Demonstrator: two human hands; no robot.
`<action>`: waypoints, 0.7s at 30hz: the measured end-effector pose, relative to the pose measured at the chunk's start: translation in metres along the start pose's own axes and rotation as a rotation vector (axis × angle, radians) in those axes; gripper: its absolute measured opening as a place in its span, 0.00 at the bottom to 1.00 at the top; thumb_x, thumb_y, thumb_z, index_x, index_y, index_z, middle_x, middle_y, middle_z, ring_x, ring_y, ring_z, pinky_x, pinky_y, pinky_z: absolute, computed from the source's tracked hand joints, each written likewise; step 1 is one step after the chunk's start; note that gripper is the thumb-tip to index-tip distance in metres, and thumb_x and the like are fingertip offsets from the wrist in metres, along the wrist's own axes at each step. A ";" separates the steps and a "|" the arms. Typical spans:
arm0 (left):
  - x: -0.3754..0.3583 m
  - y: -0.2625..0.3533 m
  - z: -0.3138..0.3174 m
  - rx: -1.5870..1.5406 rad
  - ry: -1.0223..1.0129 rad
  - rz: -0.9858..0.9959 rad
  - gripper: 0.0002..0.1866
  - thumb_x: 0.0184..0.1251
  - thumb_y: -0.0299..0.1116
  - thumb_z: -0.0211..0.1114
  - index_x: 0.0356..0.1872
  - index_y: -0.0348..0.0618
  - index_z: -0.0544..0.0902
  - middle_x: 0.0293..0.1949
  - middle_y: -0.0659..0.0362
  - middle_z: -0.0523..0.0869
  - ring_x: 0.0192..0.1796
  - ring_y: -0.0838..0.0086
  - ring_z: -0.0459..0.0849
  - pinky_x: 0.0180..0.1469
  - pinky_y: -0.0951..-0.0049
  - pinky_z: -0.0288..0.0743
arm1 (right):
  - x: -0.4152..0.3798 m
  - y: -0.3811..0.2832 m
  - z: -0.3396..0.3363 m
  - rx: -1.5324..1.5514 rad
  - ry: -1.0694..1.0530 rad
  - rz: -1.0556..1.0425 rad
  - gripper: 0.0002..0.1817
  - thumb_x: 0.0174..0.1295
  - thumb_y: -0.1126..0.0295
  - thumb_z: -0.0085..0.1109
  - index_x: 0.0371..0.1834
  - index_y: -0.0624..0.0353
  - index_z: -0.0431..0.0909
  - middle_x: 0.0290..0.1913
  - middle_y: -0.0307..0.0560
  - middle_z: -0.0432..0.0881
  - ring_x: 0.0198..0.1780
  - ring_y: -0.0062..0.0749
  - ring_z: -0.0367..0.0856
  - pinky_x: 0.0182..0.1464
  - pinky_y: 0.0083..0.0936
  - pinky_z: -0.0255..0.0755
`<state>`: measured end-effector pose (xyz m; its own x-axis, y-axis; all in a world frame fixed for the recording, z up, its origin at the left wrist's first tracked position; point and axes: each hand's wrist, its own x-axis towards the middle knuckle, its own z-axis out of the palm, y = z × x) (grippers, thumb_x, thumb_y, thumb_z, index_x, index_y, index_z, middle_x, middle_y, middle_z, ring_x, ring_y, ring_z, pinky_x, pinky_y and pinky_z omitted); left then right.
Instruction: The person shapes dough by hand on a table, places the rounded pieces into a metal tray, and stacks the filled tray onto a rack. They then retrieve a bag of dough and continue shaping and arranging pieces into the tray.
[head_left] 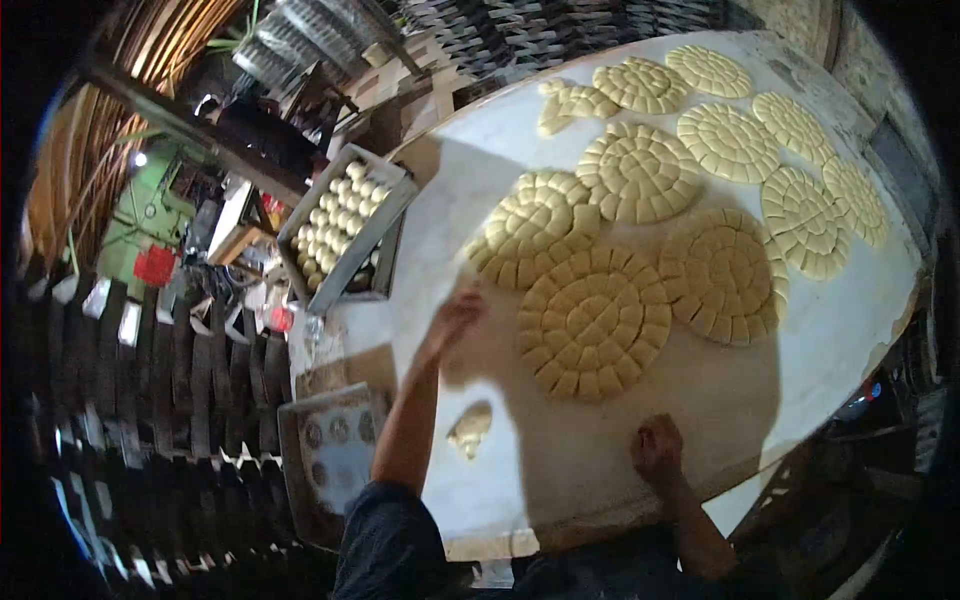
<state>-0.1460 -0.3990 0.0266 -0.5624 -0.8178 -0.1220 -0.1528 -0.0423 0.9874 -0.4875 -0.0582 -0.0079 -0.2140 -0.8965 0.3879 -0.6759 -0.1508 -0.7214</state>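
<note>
My left hand (457,318) reaches over the pale worktop, just below the near-left edge of the dough, with its slightly blurred fingers stretched out and nothing visible in them. Closest to it are an uneven group of cut dough (530,225) and a large round of dough pieces (596,322). Lower on the worktop, my right hand (658,450) is closed, its fingers curled under; whatever it may hold is hidden. It lies apart from the large round. A small scrap of dough (470,430) sits below my left hand, near my left forearm.
More dough rounds (728,142) cover the far and right parts of the worktop (440,240). At the left edge stands a crate of dough balls (345,225), with a tray with round marks (335,450) nearer me. A person (265,135) is beyond the crate.
</note>
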 end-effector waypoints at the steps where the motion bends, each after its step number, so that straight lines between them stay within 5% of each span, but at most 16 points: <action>1: 0.043 0.002 -0.014 -0.078 0.190 -0.063 0.27 0.70 0.38 0.65 0.66 0.40 0.71 0.53 0.54 0.82 0.54 0.68 0.81 0.51 0.66 0.78 | 0.004 -0.001 -0.002 0.026 -0.012 0.015 0.07 0.52 0.77 0.60 0.32 0.62 0.72 0.29 0.52 0.73 0.30 0.46 0.74 0.32 0.38 0.71; 2: 0.074 -0.004 -0.030 -0.215 0.255 -0.014 0.25 0.70 0.37 0.64 0.64 0.40 0.73 0.53 0.52 0.84 0.50 0.65 0.83 0.48 0.65 0.78 | 0.005 -0.001 -0.002 0.053 -0.027 0.031 0.07 0.52 0.78 0.60 0.31 0.63 0.72 0.28 0.53 0.73 0.30 0.47 0.74 0.32 0.40 0.72; 4: 0.134 -0.033 -0.056 0.021 0.364 -0.039 0.27 0.71 0.42 0.62 0.66 0.40 0.69 0.52 0.50 0.85 0.46 0.61 0.85 0.47 0.61 0.78 | 0.006 0.002 -0.002 0.097 0.004 0.078 0.07 0.51 0.78 0.61 0.31 0.62 0.72 0.28 0.52 0.74 0.31 0.46 0.75 0.33 0.39 0.73; 5: 0.154 -0.021 -0.051 0.550 0.329 -0.177 0.27 0.71 0.45 0.62 0.64 0.41 0.71 0.52 0.50 0.85 0.48 0.58 0.84 0.50 0.58 0.78 | 0.007 0.005 -0.002 0.130 0.029 0.105 0.07 0.51 0.77 0.61 0.31 0.62 0.73 0.29 0.51 0.74 0.31 0.45 0.76 0.34 0.38 0.74; 7: 0.163 -0.006 -0.033 1.086 0.262 -0.323 0.27 0.71 0.48 0.62 0.62 0.42 0.73 0.53 0.50 0.85 0.51 0.56 0.83 0.52 0.55 0.77 | 0.006 0.006 -0.004 0.115 -0.001 0.132 0.07 0.50 0.77 0.61 0.32 0.61 0.73 0.30 0.51 0.75 0.32 0.45 0.77 0.35 0.37 0.75; 10: 0.160 0.010 -0.021 0.982 0.471 -0.379 0.26 0.68 0.52 0.64 0.56 0.42 0.79 0.56 0.54 0.84 0.54 0.58 0.82 0.53 0.53 0.76 | 0.006 0.007 0.002 0.127 -0.016 0.153 0.08 0.50 0.76 0.61 0.32 0.60 0.74 0.31 0.50 0.76 0.33 0.45 0.78 0.35 0.37 0.76; 12: 0.156 0.001 -0.042 0.355 0.367 -0.457 0.24 0.66 0.52 0.65 0.49 0.40 0.83 0.55 0.56 0.84 0.52 0.62 0.82 0.50 0.56 0.77 | 0.006 0.007 0.007 0.142 -0.006 0.152 0.08 0.50 0.76 0.61 0.33 0.60 0.74 0.32 0.50 0.76 0.33 0.45 0.78 0.35 0.36 0.76; 13: 0.159 -0.001 -0.061 0.352 0.145 -0.601 0.26 0.66 0.52 0.65 0.52 0.37 0.81 0.51 0.54 0.85 0.47 0.65 0.83 0.47 0.58 0.79 | 0.006 0.010 0.011 0.129 0.006 0.130 0.08 0.51 0.75 0.62 0.33 0.60 0.74 0.32 0.50 0.76 0.32 0.45 0.78 0.35 0.37 0.75; 16: 0.126 -0.012 -0.064 0.421 0.068 -0.567 0.25 0.66 0.50 0.66 0.52 0.38 0.81 0.51 0.54 0.85 0.48 0.65 0.83 0.47 0.60 0.80 | 0.015 0.009 0.014 0.080 0.001 0.113 0.07 0.51 0.74 0.62 0.33 0.60 0.74 0.32 0.51 0.75 0.31 0.45 0.76 0.34 0.39 0.73; 19: 0.055 -0.022 -0.050 0.239 0.245 -0.473 0.31 0.65 0.54 0.65 0.65 0.50 0.78 0.66 0.59 0.76 0.61 0.61 0.76 0.62 0.54 0.70 | 0.024 0.001 0.013 0.002 0.062 0.079 0.06 0.52 0.76 0.60 0.31 0.60 0.73 0.30 0.50 0.74 0.29 0.43 0.75 0.31 0.36 0.70; 21: -0.003 -0.049 -0.039 0.455 0.363 -0.230 0.28 0.70 0.55 0.59 0.62 0.48 0.81 0.61 0.58 0.80 0.59 0.63 0.78 0.59 0.60 0.74 | 0.026 0.000 0.016 -0.048 0.141 0.025 0.05 0.53 0.77 0.60 0.30 0.60 0.72 0.28 0.48 0.74 0.27 0.41 0.74 0.28 0.32 0.68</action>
<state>-0.1051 -0.4175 -0.0177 -0.1745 -0.9631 -0.2051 -0.6130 -0.0567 0.7880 -0.4814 -0.0880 -0.0070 -0.3262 -0.8317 0.4493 -0.7014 -0.1057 -0.7049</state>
